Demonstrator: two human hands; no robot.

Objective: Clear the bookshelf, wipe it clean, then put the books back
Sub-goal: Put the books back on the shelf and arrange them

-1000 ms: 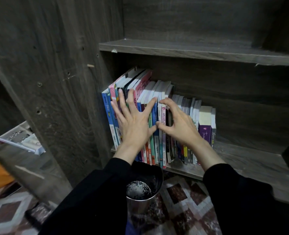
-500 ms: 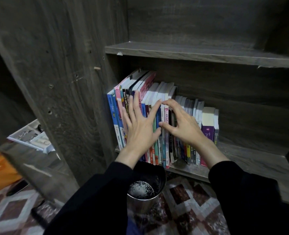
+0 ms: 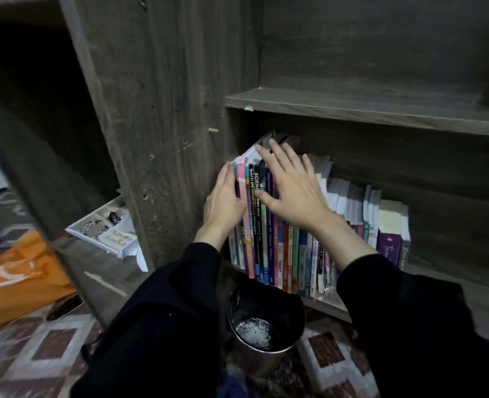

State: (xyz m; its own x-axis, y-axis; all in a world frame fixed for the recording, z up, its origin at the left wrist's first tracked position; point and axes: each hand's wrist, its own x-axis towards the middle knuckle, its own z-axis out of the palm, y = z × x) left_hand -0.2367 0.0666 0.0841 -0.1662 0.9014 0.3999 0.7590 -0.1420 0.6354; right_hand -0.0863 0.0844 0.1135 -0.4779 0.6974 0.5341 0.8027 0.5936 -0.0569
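A row of upright books point(image 3: 294, 254) stands on the lower shelf point(image 3: 452, 285) of a dark wooden bookshelf, leaning left against its side panel. My left hand point(image 3: 223, 205) lies flat against the left face of the leftmost book, fingers straight, between the books and the panel. My right hand point(image 3: 292, 188) rests spread over the spines and top edges of the tall books on the left. A purple book point(image 3: 388, 249) ends the row on the right. The upper shelf point(image 3: 381, 106) holds nothing visible.
A metal bin point(image 3: 263, 326) with white residue inside stands on the patterned carpet just below the shelf edge. To the left are a white tray point(image 3: 105, 234) of small items on a low ledge and an orange bag point(image 3: 16, 277).
My left hand has slid from the spines to the left side of the row. My right hand has moved left and up onto the tall books. The view has shifted right.
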